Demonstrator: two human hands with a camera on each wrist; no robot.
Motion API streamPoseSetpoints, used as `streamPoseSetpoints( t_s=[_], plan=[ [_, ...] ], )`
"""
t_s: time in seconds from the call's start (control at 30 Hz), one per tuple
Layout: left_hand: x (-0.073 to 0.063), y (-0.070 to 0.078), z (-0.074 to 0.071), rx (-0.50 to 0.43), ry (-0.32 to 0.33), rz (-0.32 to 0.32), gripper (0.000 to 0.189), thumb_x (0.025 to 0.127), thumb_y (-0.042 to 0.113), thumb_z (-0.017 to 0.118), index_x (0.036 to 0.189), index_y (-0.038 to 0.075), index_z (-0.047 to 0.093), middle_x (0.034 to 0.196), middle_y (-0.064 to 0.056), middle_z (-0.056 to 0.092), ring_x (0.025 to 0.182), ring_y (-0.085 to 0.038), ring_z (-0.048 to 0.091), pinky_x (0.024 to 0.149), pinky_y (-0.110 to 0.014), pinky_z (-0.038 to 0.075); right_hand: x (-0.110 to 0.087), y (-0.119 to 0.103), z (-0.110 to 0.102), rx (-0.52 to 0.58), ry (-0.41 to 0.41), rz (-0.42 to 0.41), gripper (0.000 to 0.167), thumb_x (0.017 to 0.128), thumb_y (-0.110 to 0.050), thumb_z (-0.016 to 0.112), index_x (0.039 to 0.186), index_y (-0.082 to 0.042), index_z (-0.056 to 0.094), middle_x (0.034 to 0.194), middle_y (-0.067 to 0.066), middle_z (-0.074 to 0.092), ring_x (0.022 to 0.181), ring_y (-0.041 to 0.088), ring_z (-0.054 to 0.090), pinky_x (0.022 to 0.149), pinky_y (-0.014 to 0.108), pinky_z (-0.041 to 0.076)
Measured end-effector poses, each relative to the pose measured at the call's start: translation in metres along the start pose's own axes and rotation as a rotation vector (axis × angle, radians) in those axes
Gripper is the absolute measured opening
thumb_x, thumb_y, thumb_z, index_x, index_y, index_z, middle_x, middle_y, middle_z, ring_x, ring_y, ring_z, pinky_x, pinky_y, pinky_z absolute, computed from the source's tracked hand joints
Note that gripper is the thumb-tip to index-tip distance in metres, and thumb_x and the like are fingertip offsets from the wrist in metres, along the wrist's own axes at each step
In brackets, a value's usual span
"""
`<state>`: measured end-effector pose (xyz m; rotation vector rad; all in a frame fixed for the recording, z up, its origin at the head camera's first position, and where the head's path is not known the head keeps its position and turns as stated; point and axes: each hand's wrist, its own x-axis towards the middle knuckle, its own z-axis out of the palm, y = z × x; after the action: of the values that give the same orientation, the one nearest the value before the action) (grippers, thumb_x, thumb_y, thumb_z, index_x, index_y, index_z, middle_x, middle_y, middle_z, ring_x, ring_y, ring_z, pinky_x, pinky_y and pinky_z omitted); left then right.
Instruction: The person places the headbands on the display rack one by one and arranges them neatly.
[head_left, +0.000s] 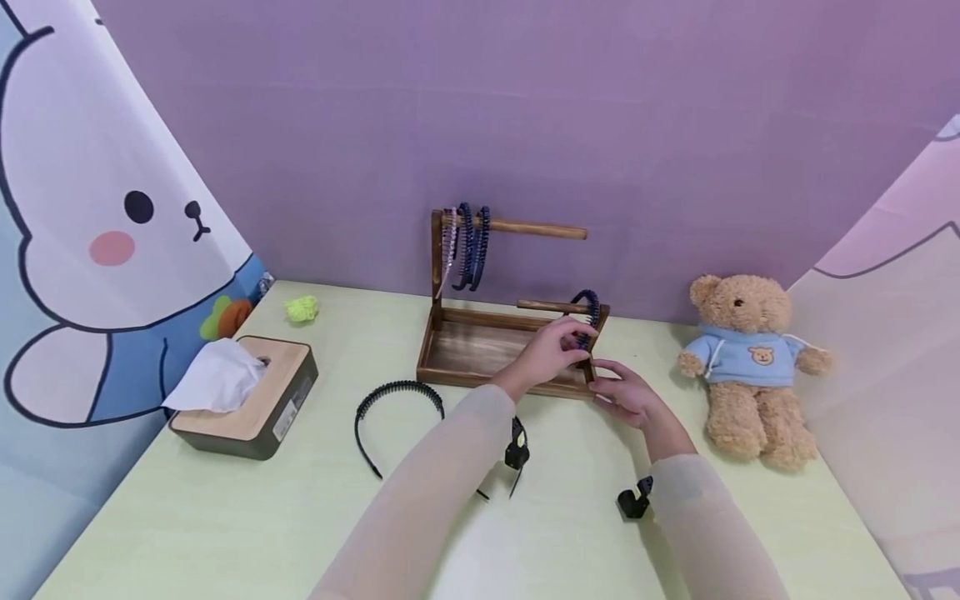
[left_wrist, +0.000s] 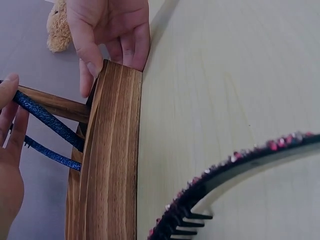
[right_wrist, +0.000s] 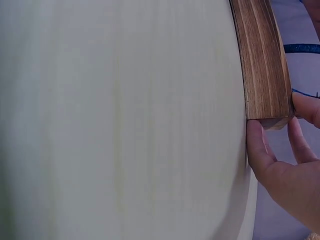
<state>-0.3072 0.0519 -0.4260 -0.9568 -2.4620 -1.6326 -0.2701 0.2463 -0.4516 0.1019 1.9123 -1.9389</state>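
Observation:
Near the right end of a wooden headband rack (head_left: 480,379), my left hand (head_left: 550,357) pinches a dark blue glittery headband (left_wrist: 50,120). The headband hangs over the lower rod (head_left: 551,307), and its ends reach down behind the rack's front board in the left wrist view. My right hand (head_left: 630,397) grips the rack's front right corner, with thumb and fingers around the board end (right_wrist: 267,75). On the upper rod (head_left: 540,228) hang a pink headband (head_left: 449,242) and two dark blue headbands (head_left: 482,250) at its left end.
A black toothed headband (head_left: 401,386) lies on the table, partly under my left forearm. Another headband with pink stones (left_wrist: 235,159) lies nearby. A tissue box (head_left: 288,408) and yellow-green crumpled item (head_left: 302,309) are left; a teddy bear (head_left: 753,367) sits right.

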Motion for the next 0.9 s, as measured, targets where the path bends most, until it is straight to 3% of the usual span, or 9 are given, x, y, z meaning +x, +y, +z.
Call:
streamPoseSetpoints(
  t_s=[0.47, 0.9],
  plan=[
    [-0.0001, 0.0043, 0.0014, -0.073, -0.033, -0.007, 0.036, 0.091, 0.001, 0.067, 0.126, 0.009, 0.062, 0.117, -0.001, 0.056, 0.089, -0.006, 0.059, 0.069, -0.020, 0.052, 0.0025, 0.0001, -0.0022, 0.010, -0.003, -0.001, 0.057, 0.099, 0.003, 0.050, 0.150, 0.000, 0.025, 0.136, 0.022, 0.038, 0.099, 0.013, 0.056, 0.093, 0.030, 0.048],
    [-0.0019, 0.0034, 0.0006, -0.116, -0.044, -0.036, 0.040, 0.091, 0.001, 0.067, 0.129, 0.010, 0.061, 0.119, -0.001, 0.055, 0.092, -0.006, 0.060, 0.068, -0.022, 0.053, 0.0016, -0.0003, -0.0002, 0.002, 0.009, 0.010, 0.056, 0.099, 0.003, 0.050, 0.149, -0.001, 0.026, 0.136, 0.020, 0.038, 0.100, 0.013, 0.055, 0.095, 0.032, 0.047]
  ],
)
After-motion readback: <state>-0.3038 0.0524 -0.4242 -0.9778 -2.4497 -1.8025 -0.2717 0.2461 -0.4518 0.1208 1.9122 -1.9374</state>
